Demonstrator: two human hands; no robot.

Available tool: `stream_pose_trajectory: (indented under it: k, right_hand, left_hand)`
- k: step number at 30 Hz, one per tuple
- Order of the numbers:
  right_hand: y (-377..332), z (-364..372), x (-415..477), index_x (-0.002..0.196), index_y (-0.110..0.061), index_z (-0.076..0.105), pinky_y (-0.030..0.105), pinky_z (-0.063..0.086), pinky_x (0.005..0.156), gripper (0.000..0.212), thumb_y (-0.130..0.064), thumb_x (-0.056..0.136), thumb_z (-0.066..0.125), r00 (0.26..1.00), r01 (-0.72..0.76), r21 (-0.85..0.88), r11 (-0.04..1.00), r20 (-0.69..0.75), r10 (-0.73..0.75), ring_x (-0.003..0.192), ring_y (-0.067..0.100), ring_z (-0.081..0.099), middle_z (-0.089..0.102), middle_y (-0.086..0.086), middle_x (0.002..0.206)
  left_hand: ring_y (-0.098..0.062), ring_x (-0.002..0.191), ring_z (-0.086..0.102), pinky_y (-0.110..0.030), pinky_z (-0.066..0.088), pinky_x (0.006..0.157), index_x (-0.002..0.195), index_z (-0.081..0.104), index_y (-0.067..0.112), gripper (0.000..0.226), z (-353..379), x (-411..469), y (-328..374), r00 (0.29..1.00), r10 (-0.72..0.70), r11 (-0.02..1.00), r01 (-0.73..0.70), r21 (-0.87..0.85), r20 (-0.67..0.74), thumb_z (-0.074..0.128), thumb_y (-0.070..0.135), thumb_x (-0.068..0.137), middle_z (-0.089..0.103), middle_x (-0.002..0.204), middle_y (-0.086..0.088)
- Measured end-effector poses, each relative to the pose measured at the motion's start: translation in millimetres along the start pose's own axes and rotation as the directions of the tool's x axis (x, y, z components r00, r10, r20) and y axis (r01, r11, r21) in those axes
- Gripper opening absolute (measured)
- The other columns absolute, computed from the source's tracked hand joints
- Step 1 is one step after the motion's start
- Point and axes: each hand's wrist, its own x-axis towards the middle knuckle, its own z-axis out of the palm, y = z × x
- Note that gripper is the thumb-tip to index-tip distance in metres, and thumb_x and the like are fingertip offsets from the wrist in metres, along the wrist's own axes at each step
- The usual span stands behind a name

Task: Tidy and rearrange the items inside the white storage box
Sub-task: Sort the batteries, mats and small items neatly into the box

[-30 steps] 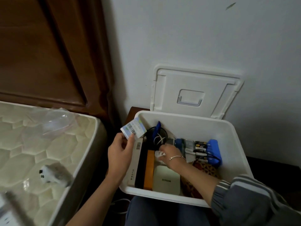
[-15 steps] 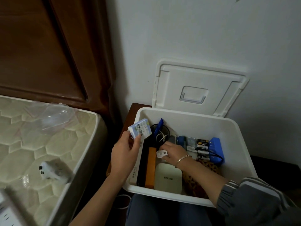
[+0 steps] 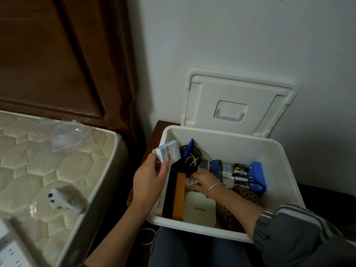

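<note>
Rectangular cardboard carton (image 3: 169, 152) (barcoded, sharp-edged)

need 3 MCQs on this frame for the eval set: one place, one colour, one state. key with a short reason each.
1. Where is the lid of the white storage box?
A. Shut on the box
B. Propped upright against the wall behind the box
C. Lying inside the box

2. What colour is the slim box standing on edge beside the flat white device?
A. Green
B. Orange
C. Pink

3. What is the left hand doing?
A. Resting open on the lid
B. Curled, holding nothing
C. Holding a small barcoded carton at the box's left rim

Key:
1 B: the lid leans on the wall and the box is open.
2 B: its upward face is plainly orange.
3 C: the carton sits gripped in that hand, barcode showing.
</note>
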Motion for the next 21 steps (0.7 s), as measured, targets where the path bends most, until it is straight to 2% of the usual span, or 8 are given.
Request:
stream_pose_trajectory:
  k: [5,10,13,15,17,19,21]
  right_hand:
    - [-2,3,2,0.121,-0.007,0.058,0.031,0.044,0.088,0.035,-0.023,0.09,0.056,1.0,-0.013,-0.041,0.999,-0.01,0.012,0.111,0.027,0.054,0.057,0.014,0.12]
    - [-4,-2,1,0.125,-0.01,0.055,0.033,0.048,0.085,0.043,-0.03,0.088,0.061,0.998,-0.057,-0.092,0.994,0.036,0.06,0.113,0.025,0.053,0.054,0.01,0.123]
    - [-12,-18,-8,0.128,-0.012,0.053,0.033,0.048,0.086,0.04,-0.022,0.09,0.059,0.995,-0.104,-0.128,0.986,-0.005,0.104,0.114,0.024,0.053,0.052,0.008,0.127]
    - [-19,-34,-19,0.127,-0.014,0.056,0.029,0.046,0.09,0.035,-0.02,0.092,0.057,0.983,-0.127,-0.008,0.992,-0.135,0.125,0.114,0.021,0.054,0.055,0.005,0.127]
    - [-29,-52,-35,0.121,-0.014,0.062,0.019,0.045,0.088,0.03,-0.02,0.091,0.06,0.946,-0.078,0.278,0.957,-0.284,0.16,0.108,0.016,0.059,0.062,0.003,0.119]
    - [-39,-69,-52,0.12,-0.014,0.062,0.007,0.044,0.085,0.029,-0.017,0.091,0.061,0.921,0.034,0.592,0.805,-0.331,0.205,0.104,0.009,0.061,0.065,-0.001,0.114]
    - [-43,-82,-66,0.126,-0.018,0.057,0.009,0.046,0.087,0.034,-0.019,0.092,0.059,0.926,0.073,0.737,0.672,-0.301,0.229,0.104,0.002,0.06,0.064,-0.008,0.113]
  left_hand:
    - [0.002,0.069,0.061,-0.018,0.054,0.054,0.103,0.053,0.026,0.023,1,0,1,1.0,0.004,1.0,-0.004,0.021,0.004,0.046,0.046,0.094,0.064,0.097,0.014]
    - [0.0,0.069,0.061,-0.02,0.053,0.055,0.105,0.055,0.024,0.025,0,0,2,1.0,0.007,1.0,-0.007,0.006,0.01,0.047,0.045,0.094,0.065,0.095,0.013]
    - [-0.001,0.069,0.062,-0.021,0.053,0.055,0.105,0.056,0.024,0.024,-1,0,2,1.0,0.001,1.0,-0.001,-0.004,0.009,0.048,0.044,0.095,0.065,0.093,0.012]
    - [-0.002,0.069,0.063,-0.026,0.056,0.056,0.103,0.056,0.025,0.023,-3,0,3,1.0,0.006,0.999,-0.005,-0.046,0.011,0.048,0.045,0.095,0.066,0.091,0.011]
    - [-0.002,0.068,0.063,-0.029,0.056,0.055,0.104,0.058,0.024,0.024,-5,-1,6,0.999,0.053,0.995,-0.052,-0.084,0.01,0.048,0.044,0.095,0.066,0.089,0.012]
    - [0.001,0.074,0.063,-0.023,0.054,0.058,0.108,0.06,0.025,0.026,-3,-1,13,0.989,0.131,0.986,-0.123,-0.11,0.071,0.048,0.044,0.095,0.065,0.09,0.016]
    - [0.008,0.083,0.061,-0.011,0.05,0.063,0.112,0.059,0.033,0.023,4,-1,25,0.964,0.182,0.973,-0.148,-0.176,0.196,0.049,0.045,0.095,0.065,0.093,0.021]
